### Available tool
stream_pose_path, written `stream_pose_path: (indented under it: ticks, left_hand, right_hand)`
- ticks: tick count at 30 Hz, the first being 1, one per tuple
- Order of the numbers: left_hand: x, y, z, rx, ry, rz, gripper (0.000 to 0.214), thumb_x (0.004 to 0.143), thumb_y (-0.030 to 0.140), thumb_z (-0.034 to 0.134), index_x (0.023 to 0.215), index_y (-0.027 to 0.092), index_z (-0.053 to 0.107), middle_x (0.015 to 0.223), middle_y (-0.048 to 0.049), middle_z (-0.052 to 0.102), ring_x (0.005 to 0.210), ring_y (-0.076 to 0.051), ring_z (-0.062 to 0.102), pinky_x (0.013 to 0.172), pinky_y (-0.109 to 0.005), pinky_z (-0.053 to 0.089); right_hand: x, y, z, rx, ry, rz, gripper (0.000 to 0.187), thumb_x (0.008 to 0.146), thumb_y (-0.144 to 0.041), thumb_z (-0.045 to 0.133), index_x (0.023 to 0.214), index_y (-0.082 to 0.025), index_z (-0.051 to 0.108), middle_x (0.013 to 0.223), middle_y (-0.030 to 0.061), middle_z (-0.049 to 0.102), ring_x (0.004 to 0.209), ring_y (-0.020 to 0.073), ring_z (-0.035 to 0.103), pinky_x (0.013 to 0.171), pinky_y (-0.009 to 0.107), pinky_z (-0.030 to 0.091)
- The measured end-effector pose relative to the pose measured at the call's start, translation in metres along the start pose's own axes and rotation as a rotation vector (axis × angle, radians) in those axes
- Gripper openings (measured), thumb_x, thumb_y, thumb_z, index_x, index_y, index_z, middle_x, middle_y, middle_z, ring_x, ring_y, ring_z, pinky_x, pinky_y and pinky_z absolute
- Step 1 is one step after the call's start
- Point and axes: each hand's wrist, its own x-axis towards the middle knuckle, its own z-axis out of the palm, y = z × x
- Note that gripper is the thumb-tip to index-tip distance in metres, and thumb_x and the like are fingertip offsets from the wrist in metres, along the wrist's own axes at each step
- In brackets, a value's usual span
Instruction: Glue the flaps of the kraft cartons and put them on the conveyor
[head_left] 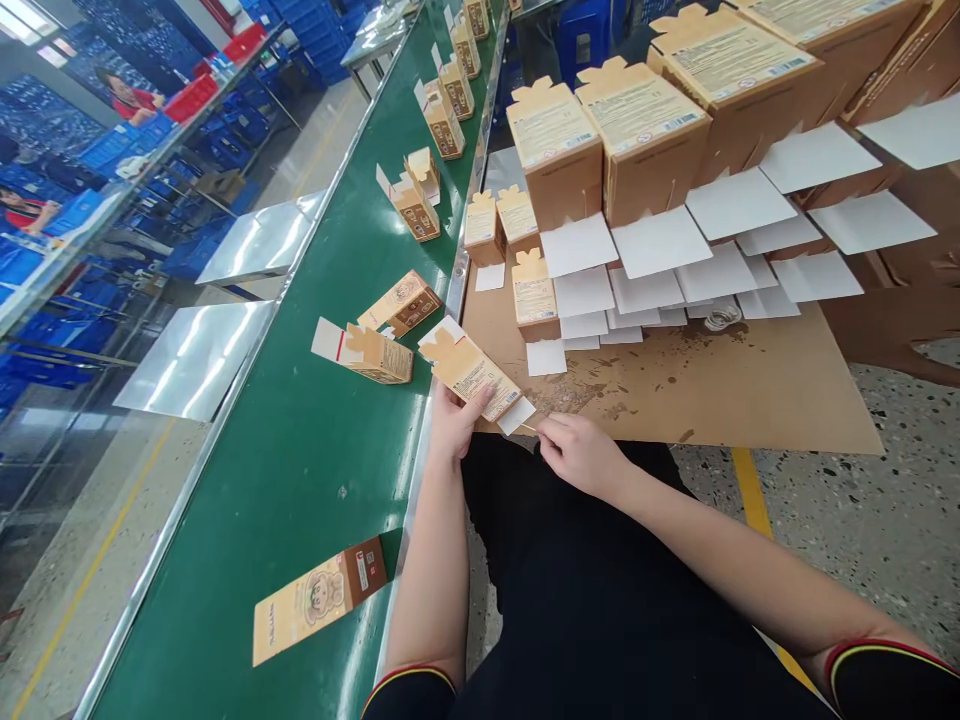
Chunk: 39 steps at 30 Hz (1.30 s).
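My left hand [455,420] is closed on a tan carton [474,374], held flat-side up over the edge of the green conveyor belt [300,470]. My right hand [579,452] pinches at the carton's white end flap [517,415], fingertips together. A set-up carton [371,352] with an open flap lies on the belt just left of my hands. Another carton [401,304] lies behind it. A flat unfolded carton [319,599] lies on the belt near my left elbow.
Stacks of flattened tan cartons [645,135] with white flaps fan out over a brown cardboard sheet [712,385] on the right. Several set-up cartons [442,120] run up the belt. Metal shelves [199,355] and blue crates [45,260] are at left; people sit far left.
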Motion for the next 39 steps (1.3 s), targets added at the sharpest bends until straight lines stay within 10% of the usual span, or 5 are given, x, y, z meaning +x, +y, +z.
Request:
stream_pose_path:
  ticks: [13, 25, 33, 39]
  left_hand:
    - [-0.036, -0.012, 0.006, 0.375, 0.002, 0.263, 0.090, 0.069, 0.057, 0.106, 0.140, 0.024, 0.062, 0.140, -0.0192, 0.076, 0.133, -0.039, 0.077, 0.120, -0.061, 0.060]
    - [-0.032, -0.008, 0.009, 0.227, 0.002, 0.226, 0.080, 0.060, 0.035, 0.113, 0.127, 0.026, 0.070, 0.132, -0.0134, 0.076, 0.134, -0.038, 0.075, 0.126, -0.059, 0.055]
    - [-0.001, 0.013, -0.073, 0.189, 0.639, 0.345, 0.093, 0.067, 0.042, 0.110, 0.136, 0.028, 0.048, 0.147, -0.0146, 0.069, 0.140, -0.033, 0.072, 0.126, -0.056, 0.056]
    - [0.024, 0.005, -0.090, 0.248, 0.711, 0.207, 0.100, 0.062, 0.040, 0.110, 0.135, 0.029, 0.042, 0.149, -0.0144, 0.065, 0.153, -0.036, 0.063, 0.134, -0.060, 0.046]
  right_hand:
    - [-0.030, 0.009, -0.059, 0.056, 0.300, 0.122, 0.023, 0.102, -0.012, 0.062, 0.085, -0.024, 0.073, 0.069, -0.0005, 0.064, 0.055, 0.0138, 0.050, 0.055, 0.030, 0.042]
    - [-0.032, 0.005, -0.062, 0.074, 0.307, 0.181, 0.024, 0.102, -0.022, 0.062, 0.083, -0.025, 0.075, 0.066, 0.0011, 0.067, 0.054, 0.0163, 0.055, 0.054, 0.032, 0.049]
    - [-0.036, 0.015, -0.084, 0.082, 0.397, 0.197, 0.019, 0.100, -0.025, 0.070, 0.085, -0.027, 0.081, 0.075, 0.0027, 0.077, 0.060, 0.0183, 0.067, 0.055, 0.031, 0.056]
    - [-0.029, 0.021, -0.091, 0.091, 0.462, 0.191, 0.017, 0.099, -0.028, 0.073, 0.085, -0.027, 0.082, 0.074, 0.0028, 0.076, 0.059, 0.0184, 0.066, 0.055, 0.032, 0.058]
